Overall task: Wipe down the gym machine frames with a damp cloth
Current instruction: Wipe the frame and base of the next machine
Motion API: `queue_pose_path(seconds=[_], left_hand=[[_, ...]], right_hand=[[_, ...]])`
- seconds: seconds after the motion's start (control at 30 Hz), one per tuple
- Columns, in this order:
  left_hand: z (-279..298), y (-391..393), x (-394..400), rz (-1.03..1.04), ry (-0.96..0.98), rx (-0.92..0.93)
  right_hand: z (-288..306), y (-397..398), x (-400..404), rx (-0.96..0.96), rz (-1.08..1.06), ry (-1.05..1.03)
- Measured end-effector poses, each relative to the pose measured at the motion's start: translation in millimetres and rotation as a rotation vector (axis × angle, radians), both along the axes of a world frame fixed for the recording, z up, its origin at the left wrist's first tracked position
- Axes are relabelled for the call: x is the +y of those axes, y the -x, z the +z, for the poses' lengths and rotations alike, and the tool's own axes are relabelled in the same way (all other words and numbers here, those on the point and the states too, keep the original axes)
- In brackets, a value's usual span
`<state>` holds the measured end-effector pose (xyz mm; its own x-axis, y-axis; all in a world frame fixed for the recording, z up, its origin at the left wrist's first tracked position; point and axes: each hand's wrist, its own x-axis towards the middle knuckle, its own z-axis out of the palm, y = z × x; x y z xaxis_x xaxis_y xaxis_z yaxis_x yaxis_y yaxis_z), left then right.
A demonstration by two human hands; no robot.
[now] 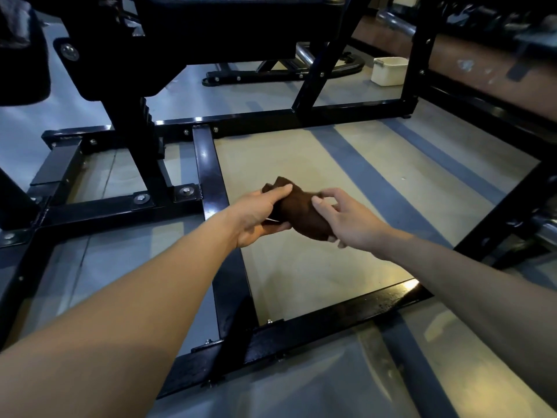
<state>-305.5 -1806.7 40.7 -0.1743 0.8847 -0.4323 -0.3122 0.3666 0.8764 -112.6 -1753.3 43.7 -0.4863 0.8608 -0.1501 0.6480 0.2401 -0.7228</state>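
The black machine frame (211,176) lay low across the floor (331,164), its bolted bars running from the left toward the middle. Above one bar the left hand (259,215) gripped the near end of a bunched brown cloth (301,209), thumb along its top, while the right hand (346,218) pinched the other end with curled fingers. A white tub (388,70) stood on the floor far right, beyond the frame.

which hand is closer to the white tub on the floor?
Right. The right hand holds the brown cloth on the side of the white tub, which sits far back. The left hand grips the cloth's other end, further left.
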Motion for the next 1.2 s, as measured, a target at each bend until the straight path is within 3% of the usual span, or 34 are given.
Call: queue_pose_path(seconds=[0.07,0.2,0.33,0.43,0.63,0.77,0.87,1.0,1.1,1.2], left_hand=[[-7,-5,7,0.079,0.014,0.022],[-13,-18,18,0.040,0.023,0.013],[-17,-28,24,-0.040,0.011,-0.039],[-23,-37,25,-0.122,-0.052,0.037],[-30,-75,20,-0.203,-0.057,0.459],[-31,-109,31,-0.235,-0.085,0.394],[-33,-123,41,-0.166,-0.091,0.322],[-39,-121,38,-0.152,-0.053,0.332],[-44,-131,37,-0.135,-0.012,0.345],[-43,-148,40,-0.219,0.090,0.316]], right_hand=[[1,-8,7,-0.258,0.054,-0.154],[2,-8,-1,-0.063,0.100,-0.245],[-15,-4,-15,-0.018,0.074,-0.349],[-16,-16,-18,0.002,-0.083,-0.316],[-40,-33,-29,-0.101,-0.192,-0.119],[-31,-61,-10,0.021,-0.263,-0.083],[-29,-73,4,0.057,-0.129,-0.042],[-36,-85,4,0.035,0.064,0.242],[-49,-95,11,-0.047,0.152,0.175],[-62,-113,23,-0.084,0.108,0.040]])
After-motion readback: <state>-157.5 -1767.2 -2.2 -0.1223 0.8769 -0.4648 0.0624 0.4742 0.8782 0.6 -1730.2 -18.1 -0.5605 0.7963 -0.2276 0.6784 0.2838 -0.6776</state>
